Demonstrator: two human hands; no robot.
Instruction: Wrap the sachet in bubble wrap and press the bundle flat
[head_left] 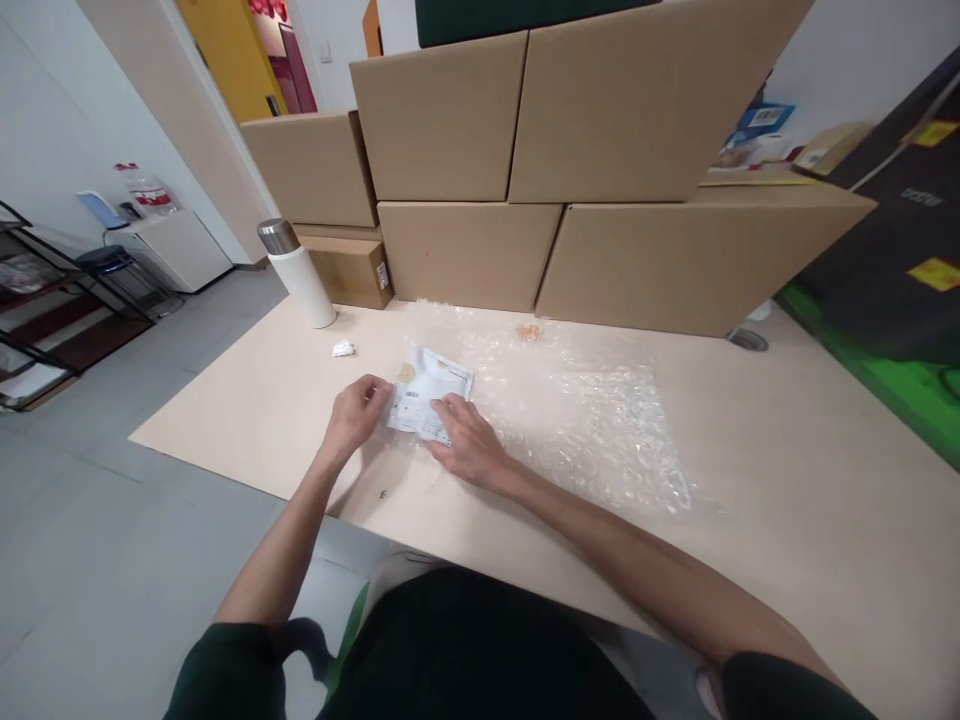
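Observation:
A flat white printed packet (433, 380) with a round gold mark lies on the left end of a clear bubble wrap sheet (600, 430). At the packet's left edge, my left hand (358, 412) is closed, thumb and fingers pinched on the wrap's edge. My right hand (471, 440) grips the packet's lower right side, its fingers over the top and thumb low at the near edge. Part of the packet is hidden under those fingers. An orange patch (528, 332) shows at the far edge of the wrap.
Stacked cardboard boxes (472, 255) wall off the table's far side. A white bottle (304, 285) with a steel cap stands at the far left, near a small crumpled white piece (343, 348). A tiny dark bit (382, 494) lies by the table's (247, 420) front edge.

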